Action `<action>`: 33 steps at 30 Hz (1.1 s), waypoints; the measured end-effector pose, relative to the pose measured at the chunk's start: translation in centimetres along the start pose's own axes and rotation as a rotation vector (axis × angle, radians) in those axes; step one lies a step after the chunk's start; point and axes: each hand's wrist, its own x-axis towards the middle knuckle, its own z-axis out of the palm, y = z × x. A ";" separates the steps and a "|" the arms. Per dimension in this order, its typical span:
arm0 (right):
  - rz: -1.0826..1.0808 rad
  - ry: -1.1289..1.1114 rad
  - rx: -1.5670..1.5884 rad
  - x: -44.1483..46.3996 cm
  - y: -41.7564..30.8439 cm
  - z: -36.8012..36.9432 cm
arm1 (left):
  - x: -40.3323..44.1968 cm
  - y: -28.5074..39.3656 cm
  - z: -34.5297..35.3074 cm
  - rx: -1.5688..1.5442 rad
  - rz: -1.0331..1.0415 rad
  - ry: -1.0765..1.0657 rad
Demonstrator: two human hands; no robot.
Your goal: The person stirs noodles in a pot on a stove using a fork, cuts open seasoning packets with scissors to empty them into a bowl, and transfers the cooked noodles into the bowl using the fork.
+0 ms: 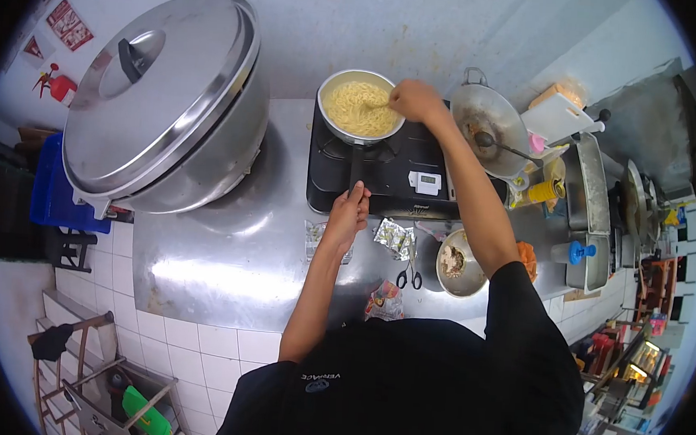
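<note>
Head view: near the huge lidded pot [160,94], on the black stove [326,188], we should steady the saucepan [358,141] and turn the noodles [354,110] gently. Our left hand [348,216] clasps the handle [357,166]; our right hand [417,100] pinches a utensil [377,105], noodles just beside its fingertips.

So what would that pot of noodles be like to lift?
The pot would probably feel heavy for its size, as noodles cover most of its inside. Its long handle, held by the left hand, sticks out on one side, so it may tend to twist or tip. The noodles look loose, so tilting might shift them.
</note>
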 end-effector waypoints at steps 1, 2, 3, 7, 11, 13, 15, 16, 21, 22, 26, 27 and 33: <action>0.120 0.033 -0.009 0.3 0.5 -0.3 | -0.1 -0.1 -0.1 0.007 0.000 -0.009; 0.117 0.034 -0.011 0.4 0.6 0.0 | 0.0 -0.1 -0.1 0.015 0.000 -0.024; 0.127 0.045 -0.067 0.4 0.5 0.3 | 0.1 -0.1 0.1 0.012 0.004 -0.027; -0.102 -0.135 -0.071 0.5 -0.2 -0.1 | 0.2 0.0 0.1 0.011 0.006 -0.010; -0.205 -0.284 0.222 0.9 0.1 0.7 | -0.1 -0.3 0.1 0.030 0.002 0.014; -0.112 -0.364 0.377 0.5 -0.3 0.4 | 0.1 -0.7 -0.2 0.018 0.006 0.008; -0.054 -0.387 0.472 0.0 -0.1 0.1 | 0.2 -0.7 -0.3 0.008 0.005 -0.001; 0.010 -0.410 0.570 -0.2 0.1 -0.1 | 0.1 -0.6 -0.1 0.013 0.006 -0.002; 0.142 -0.470 0.786 -1.0 1.5 -0.5 | 0.3 -0.3 0.0 0.009 0.012 -0.011; 0.181 -0.479 0.827 -1.2 1.7 -0.5 | 0.3 -0.4 0.0 0.006 0.011 -0.014; 0.281 -0.444 0.917 -2.0 2.3 -1.3 | 0.4 -0.4 0.0 -0.010 0.009 -0.011; 0.284 -0.438 0.910 -1.9 3.0 -1.4 | 0.4 -0.4 0.0 -0.012 0.011 -0.012; -0.053 0.099 0.343 -0.7 3.9 0.5 | 0.3 -0.4 0.1 0.012 0.010 -0.005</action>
